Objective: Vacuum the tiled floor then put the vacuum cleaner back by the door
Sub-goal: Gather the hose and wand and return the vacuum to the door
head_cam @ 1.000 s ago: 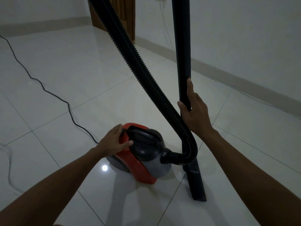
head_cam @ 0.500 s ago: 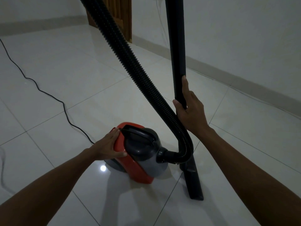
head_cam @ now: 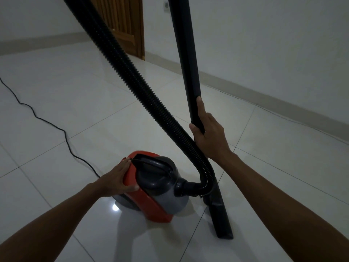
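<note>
- Vacuum cleaner — a small red and grey canister — sits on the pale tiled floor just in front of the person, low and centre in view.
- The left hand lies flat against the canister's red side, fingers spread and not closed around anything; its carry handle is just beside the fingertips, ungrasped.
- The right hand is wrapped firmly around the upright black wand, whose nozzle rests on the floor close to the canister's right.
- A ribbed black hose arcs from the canister's front up and out of view.
- Likely risks: the power cord trails leftwards across the tiles from behind the canister — a foot could catch it, or it could pull tight if the canister is moved. The hose loop could also tug the light canister over if the wand swings wide.
- Room to move: open tiles lie left and ahead. A wall and its skirting run along the right, and a wooden door stands in the far corner.
</note>
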